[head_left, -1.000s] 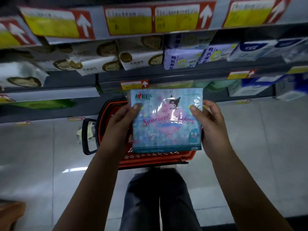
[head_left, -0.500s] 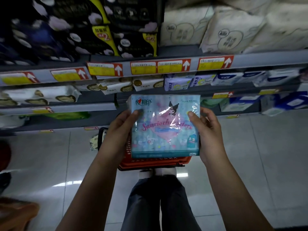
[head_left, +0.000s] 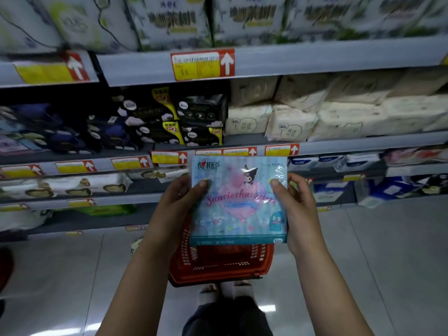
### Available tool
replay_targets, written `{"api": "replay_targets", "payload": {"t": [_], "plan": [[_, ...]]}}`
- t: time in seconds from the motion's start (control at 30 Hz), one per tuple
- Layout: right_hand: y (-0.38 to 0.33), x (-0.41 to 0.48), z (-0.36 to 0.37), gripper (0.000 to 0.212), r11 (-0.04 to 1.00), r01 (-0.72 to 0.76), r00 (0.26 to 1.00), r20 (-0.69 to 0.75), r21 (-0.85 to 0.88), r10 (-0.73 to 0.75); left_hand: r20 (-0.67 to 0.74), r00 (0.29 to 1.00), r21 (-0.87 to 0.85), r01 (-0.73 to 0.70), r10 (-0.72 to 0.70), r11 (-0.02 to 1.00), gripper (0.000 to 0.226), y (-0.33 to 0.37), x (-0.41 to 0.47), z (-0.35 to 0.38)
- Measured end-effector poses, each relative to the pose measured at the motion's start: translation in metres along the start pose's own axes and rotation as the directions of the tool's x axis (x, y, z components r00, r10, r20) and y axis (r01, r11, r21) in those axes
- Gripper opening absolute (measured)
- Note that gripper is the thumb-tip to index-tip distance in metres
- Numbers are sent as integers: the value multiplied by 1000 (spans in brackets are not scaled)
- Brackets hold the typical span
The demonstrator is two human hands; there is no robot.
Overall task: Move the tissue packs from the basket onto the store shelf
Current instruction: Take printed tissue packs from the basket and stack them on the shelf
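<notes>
**Now, one tissue pack held in both hands, facing the shelves**

We hold a flat, pale blue tissue pack (head_left: 238, 200) upright in front of us, printed face toward the camera. It shows cartoon characters, a pink heart and pink script lettering. The pack is in the air, touching nothing but our hands.

Our left hand (head_left: 174, 202) grips the pack's left edge. Its thumb lies pressed on the front near the upper left corner, and its fingers curl round behind the pack, where we cannot see them. Our right hand (head_left: 298, 207) grips the right edge the same way, thumb on the front near the upper right and fingers hidden behind. The pack is pinched between thumbs in front and fingers at the back.

Below the pack, an orange-red basket (head_left: 218, 270) stands on the pale tiled floor (head_left: 388, 263), just in front of our feet (head_left: 225, 291). The pack covers most of it, so we cannot tell what it contains.

Beyond the pack rise grey store shelves. The shelf (head_left: 351, 145) level with the pack's top edge carries black packs (head_left: 194, 117) on the left and cream packs (head_left: 339, 115) on the right. Yellow and red price labels (head_left: 202, 64) with white arrows line the shelf edges. The top row of goods is blurred.
</notes>
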State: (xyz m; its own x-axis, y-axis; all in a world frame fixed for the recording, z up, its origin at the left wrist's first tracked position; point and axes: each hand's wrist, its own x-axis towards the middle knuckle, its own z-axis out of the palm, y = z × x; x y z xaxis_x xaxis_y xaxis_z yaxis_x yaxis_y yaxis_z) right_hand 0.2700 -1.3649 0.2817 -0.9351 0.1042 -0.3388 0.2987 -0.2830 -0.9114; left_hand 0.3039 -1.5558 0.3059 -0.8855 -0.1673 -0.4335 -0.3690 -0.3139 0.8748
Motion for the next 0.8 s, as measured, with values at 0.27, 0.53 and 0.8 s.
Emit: {"api": "replay_targets", "payload": {"t": [0.27, 0.53, 0.8], "plan": [[-38, -9, 8, 18, 995, 101, 992, 84, -24, -99, 5, 998, -41, -65, 66, 997, 29, 30, -20, 7], [-73, -24, 17, 15, 992, 118, 989, 84, 39, -121, -10, 986, -79, -164, 164, 983, 34, 55, -31, 19], [-113, -38, 30, 15, 988, 142, 987, 63, 53, -145, -7, 974, -55, -227, 227, 972, 40, 87, -41, 30]]}}
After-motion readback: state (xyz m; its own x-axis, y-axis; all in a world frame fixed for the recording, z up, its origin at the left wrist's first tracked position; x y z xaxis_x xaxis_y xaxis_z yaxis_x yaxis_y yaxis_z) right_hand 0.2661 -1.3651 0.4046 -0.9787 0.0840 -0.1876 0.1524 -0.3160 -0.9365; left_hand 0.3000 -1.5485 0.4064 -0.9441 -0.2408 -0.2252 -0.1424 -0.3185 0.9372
